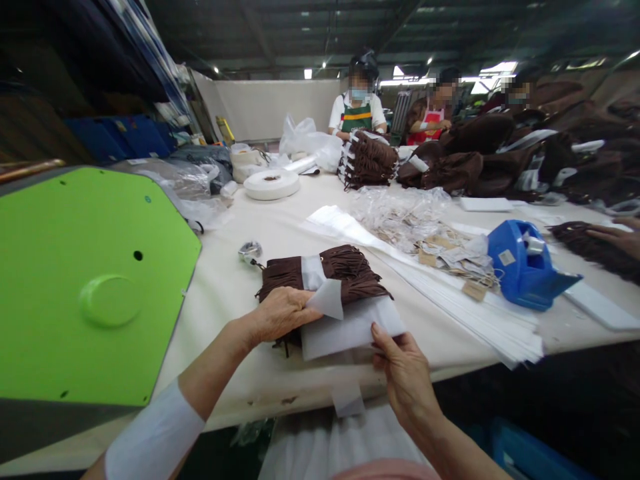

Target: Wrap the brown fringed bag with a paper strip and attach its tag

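Green panel (95, 267), far left: large, flat, angular; stands beside the work on the cream table (223, 273).

Wrapped fitting (250, 251), one: small, in clear film, just off the left end of the brown article; probably the part most easily scratched.

Left hand (283, 313): at the near left of the article, thumb and fingers brought together on the loose end of a translucent strip.

Brown fringed article (350, 267), one: lies near the table's near edge, between the two hands and slightly beyond them. Likely soft, floppy and fairly light; the fringe would slide and tangle under a careless grip. Best taken by the body, a palm beneath and a thumb above, not by the strands.

Translucent strip (313, 270), one: crosses the article's top, its end turned up at the left fingertips. Seems thin and easily creased (tape or paper, cannot tell); best pinched at that end.

White sheet (350, 331), one: at the article's near side. Looks light, bendable, perhaps slick; take it flat by a corner.

Right hand (403, 367): pinches the sheet's near right edge, thumb on top.

White strips (440, 287), a fanned stack: right of the article.

Blue tape dispenser (523, 267), one: farther right.
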Demonstrator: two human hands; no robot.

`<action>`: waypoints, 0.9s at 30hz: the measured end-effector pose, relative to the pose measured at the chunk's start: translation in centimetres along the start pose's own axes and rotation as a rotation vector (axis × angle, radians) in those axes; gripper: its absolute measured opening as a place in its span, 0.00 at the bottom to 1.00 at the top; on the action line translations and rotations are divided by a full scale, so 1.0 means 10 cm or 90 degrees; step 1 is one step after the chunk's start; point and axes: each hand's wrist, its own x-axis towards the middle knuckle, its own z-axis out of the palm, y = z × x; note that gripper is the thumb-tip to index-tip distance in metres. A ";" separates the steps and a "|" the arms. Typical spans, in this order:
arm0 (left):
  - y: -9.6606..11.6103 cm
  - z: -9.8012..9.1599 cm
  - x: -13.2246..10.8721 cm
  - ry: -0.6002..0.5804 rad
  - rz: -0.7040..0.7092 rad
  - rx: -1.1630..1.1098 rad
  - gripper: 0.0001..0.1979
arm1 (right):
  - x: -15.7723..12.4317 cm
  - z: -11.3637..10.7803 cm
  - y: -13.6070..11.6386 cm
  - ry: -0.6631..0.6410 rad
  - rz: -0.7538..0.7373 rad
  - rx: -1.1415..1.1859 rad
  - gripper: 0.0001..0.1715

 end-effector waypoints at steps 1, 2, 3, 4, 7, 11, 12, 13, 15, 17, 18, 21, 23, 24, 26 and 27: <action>0.00 0.00 0.00 0.003 -0.001 0.003 0.16 | 0.01 0.04 0.02 0.004 -0.003 -0.005 0.27; 0.00 0.01 0.00 0.006 -0.002 0.007 0.16 | 0.01 0.07 0.04 -0.002 -0.001 -0.010 0.27; 0.01 0.01 0.00 0.009 -0.002 0.011 0.16 | 0.01 0.11 0.07 -0.019 0.007 -0.015 0.27; 0.01 0.01 -0.01 0.013 -0.004 0.016 0.16 | 0.01 0.14 0.09 -0.042 0.021 -0.023 0.28; 0.03 0.02 -0.02 0.022 -0.006 0.032 0.16 | 0.01 0.23 0.13 -0.083 0.058 -0.045 0.28; 0.08 0.01 -0.03 0.030 0.016 0.052 0.14 | 0.06 0.30 0.14 -0.083 0.065 -0.036 0.27; 0.09 0.01 -0.03 0.030 0.028 0.057 0.14 | 0.07 0.31 0.14 -0.081 0.067 -0.033 0.26; 0.11 0.01 -0.03 0.028 0.044 0.064 0.13 | 0.08 0.31 0.15 -0.079 0.069 -0.030 0.25; 0.11 0.04 -0.04 0.031 0.090 0.101 0.13 | 0.11 0.30 0.16 -0.077 0.075 -0.027 0.24; 0.09 0.12 -0.05 0.064 0.139 0.185 0.15 | 0.14 0.29 0.18 -0.082 0.079 -0.027 0.22; 0.07 0.18 -0.06 0.091 0.159 0.239 0.16 | 0.16 0.29 0.19 -0.088 0.078 -0.027 0.22; 0.01 0.41 -0.10 0.200 0.200 0.386 0.22 | 0.23 0.33 0.21 -0.109 0.072 -0.033 0.20; -0.02 0.58 -0.13 0.268 0.218 0.432 0.24 | 0.26 0.34 0.19 -0.123 0.072 -0.052 0.17; -0.03 0.65 -0.14 0.300 0.221 0.442 0.24 | 0.27 0.34 0.17 -0.132 0.076 -0.067 0.16; -0.05 0.76 -0.16 0.350 0.219 0.447 0.25 | 0.26 0.28 0.11 -0.163 0.093 -0.103 0.13; -0.06 0.80 -0.16 0.370 0.216 0.449 0.26 | 0.25 0.23 0.08 -0.185 0.107 -0.133 0.12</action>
